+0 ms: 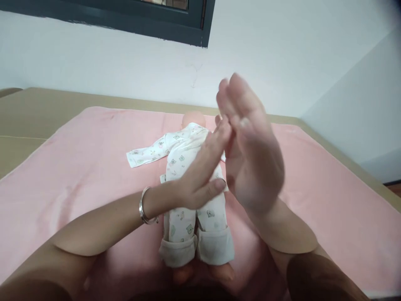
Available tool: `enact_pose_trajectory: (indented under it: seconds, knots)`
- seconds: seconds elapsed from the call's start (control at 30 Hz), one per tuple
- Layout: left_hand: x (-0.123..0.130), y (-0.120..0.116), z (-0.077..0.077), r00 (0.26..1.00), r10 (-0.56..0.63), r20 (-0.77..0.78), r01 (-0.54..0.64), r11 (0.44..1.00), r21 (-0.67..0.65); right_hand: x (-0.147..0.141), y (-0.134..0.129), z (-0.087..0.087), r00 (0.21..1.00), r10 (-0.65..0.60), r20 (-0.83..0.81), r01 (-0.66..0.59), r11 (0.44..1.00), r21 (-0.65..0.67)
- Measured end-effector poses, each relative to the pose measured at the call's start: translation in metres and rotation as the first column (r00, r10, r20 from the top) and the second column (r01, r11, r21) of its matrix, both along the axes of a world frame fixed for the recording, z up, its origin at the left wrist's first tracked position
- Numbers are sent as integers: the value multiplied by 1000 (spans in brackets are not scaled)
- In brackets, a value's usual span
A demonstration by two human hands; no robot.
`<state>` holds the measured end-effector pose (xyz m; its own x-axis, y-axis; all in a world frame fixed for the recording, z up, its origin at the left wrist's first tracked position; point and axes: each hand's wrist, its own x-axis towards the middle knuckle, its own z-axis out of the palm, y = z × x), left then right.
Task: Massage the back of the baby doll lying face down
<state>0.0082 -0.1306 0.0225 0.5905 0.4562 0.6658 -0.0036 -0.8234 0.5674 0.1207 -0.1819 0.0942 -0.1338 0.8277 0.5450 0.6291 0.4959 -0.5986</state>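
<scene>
My left hand [203, 171] and my right hand [253, 146] are raised above a baby doll, fingers stretched out. The left fingertips touch, or nearly touch, the right palm and fingers; I see nothing held in either hand. Beneath them the doll lies stretched out in white printed clothes [181, 163], its bare head [193, 118] at the far end and its feet [222, 271] toward me. One long sleeve [145, 154] reaches out to the left. The trouser cuffs [216, 246] are rolled up. My hands hide part of the doll's right side.
A pink mat [103, 175] lies under the doll, on a tan table [28, 110]. Behind stands a white wall [150, 71] with a dark window frame [175, 25]. A silver bangle [144, 207] is on my left wrist.
</scene>
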Motion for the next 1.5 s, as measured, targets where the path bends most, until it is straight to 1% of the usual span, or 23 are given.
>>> enact_pose_trajectory:
  seconds: [0.03,0.07,0.13,0.17,0.23,0.27,0.33,0.4,0.6,0.7,0.77,0.83,0.93,1.0,1.07,1.13,1.17,1.2,1.23,1.27,1.33,1.43,1.5]
  knots:
    - [0,13,-5,996,-90,14,90,996,26,5,15,-6,992,19,-129,-27,998,-55]
    - [-1,26,-12,996,-78,46,77,997,21,8,31,-15,984,8,-177,-27,994,-108]
    - [-5,54,-27,988,123,94,-110,986,-128,13,59,-38,988,-46,-147,19,984,-177]
    - [-7,67,-35,959,249,133,-220,954,-202,14,70,-50,989,-68,-131,42,980,-194]
    - [-11,92,-50,874,467,137,-409,857,-314,12,85,-74,996,-74,-55,59,970,-237]
    - [-13,102,-55,853,513,102,-456,825,-333,9,88,-84,999,-26,19,30,963,-266]
    - [-15,115,-63,837,546,19,-509,792,-337,4,89,-97,986,63,152,-18,960,-279]
    - [-16,121,-67,842,537,-56,-524,790,-318,3,91,-103,968,78,240,-14,966,-257]
    - [-12,121,-76,833,538,-131,-553,798,-240,24,121,-104,927,-50,371,146,961,-237]
    - [-12,121,-77,829,544,-131,-558,794,-241,25,124,-105,900,-81,428,205,945,-253]
    - [-13,120,-77,826,551,-124,-563,788,-250,19,117,-106,870,-66,488,191,959,-211]
    - [-14,120,-76,829,547,-114,-557,789,-258,12,111,-106,843,-25,537,128,980,-155]
    - [-14,119,-76,830,546,-114,-556,789,-263,14,116,-104,842,24,538,70,986,-154]
    - [-14,118,-75,822,554,-128,-567,781,-260,23,126,-101,863,-16,505,136,970,-201]
    - [-14,117,-74,817,557,-147,-575,776,-258,31,131,-100,862,-105,496,251,938,-239]
    - [-14,116,-73,814,557,-162,-580,774,-255,31,124,-101,814,-198,545,356,913,-200]
    - [-14,115,-72,812,559,-167,-584,772,-251,27,116,-103,782,-215,584,367,918,-153]
    - [-14,115,-73,810,562,-169,-586,772,-246,21,107,-104,750,-216,625,347,933,-93]
    - [-14,116,-73,809,564,-167,-588,772,-242,14,97,-106,733,-171,658,269,962,-50]
    - [-15,116,-74,809,566,-162,-588,772,-239,7,89,-107,729,-123,674,192,981,-30]
    - [-15,117,-75,810,567,-148,-586,775,-237,-2,83,-107,741,-75,668,118,993,-19]
    - [-15,118,-76,810,570,-138,-586,778,-228,6,102,-102,803,-24,596,107,989,-104]
    - [-14,118,-75,809,570,-142,-587,778,-223,20,121,-97,847,-44,529,170,967,-192]
